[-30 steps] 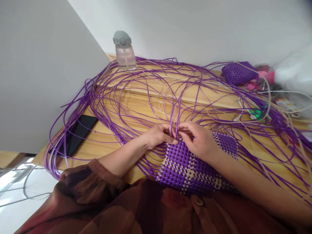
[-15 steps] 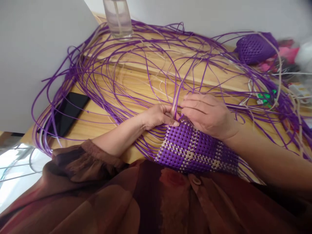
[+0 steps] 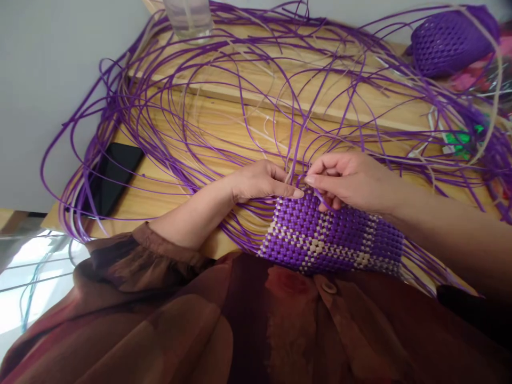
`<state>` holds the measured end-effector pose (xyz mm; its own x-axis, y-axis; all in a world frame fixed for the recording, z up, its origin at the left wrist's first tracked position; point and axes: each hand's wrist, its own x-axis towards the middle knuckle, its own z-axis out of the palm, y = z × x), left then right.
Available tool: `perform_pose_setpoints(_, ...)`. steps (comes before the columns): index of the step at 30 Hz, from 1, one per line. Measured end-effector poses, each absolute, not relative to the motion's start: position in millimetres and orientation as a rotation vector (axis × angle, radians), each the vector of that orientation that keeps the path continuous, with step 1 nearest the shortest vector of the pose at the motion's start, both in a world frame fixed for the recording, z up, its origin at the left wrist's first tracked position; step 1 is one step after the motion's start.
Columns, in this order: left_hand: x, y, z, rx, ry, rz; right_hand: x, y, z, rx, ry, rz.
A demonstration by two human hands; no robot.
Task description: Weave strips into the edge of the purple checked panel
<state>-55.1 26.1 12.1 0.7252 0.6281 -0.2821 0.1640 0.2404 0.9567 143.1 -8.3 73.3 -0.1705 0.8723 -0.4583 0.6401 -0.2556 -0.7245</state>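
A woven panel of purple and cream plastic strands lies against the front of my clothes. My left hand pinches the panel's far edge, thumb on top, with upright strands rising beside its fingers. At that same edge, just to the right, my right hand is closed on a thin purple strand between thumb and forefinger. The strand curves down over the weave below the fingertips. Long loose strands fan out from the panel across the wooden table.
A black phone lies under strands at left. A clear bottle of liquid stands at the back. At the right are a purple netted bundle, a green item and pink wrapping. A raised wooden board crosses the table.
My right hand has turned, its fingertips now pinching a purple strand looped over the weave. My left thumb has shifted slightly right along the edge. The view has tilted downward.
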Motion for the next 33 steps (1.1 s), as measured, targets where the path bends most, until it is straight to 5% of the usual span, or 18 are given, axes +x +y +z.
perform_pose_setpoints(33,-31.1,-5.9,-8.5,1.154,0.892,0.695,117.0,-31.1,63.7,-1.632,-1.462,1.451)
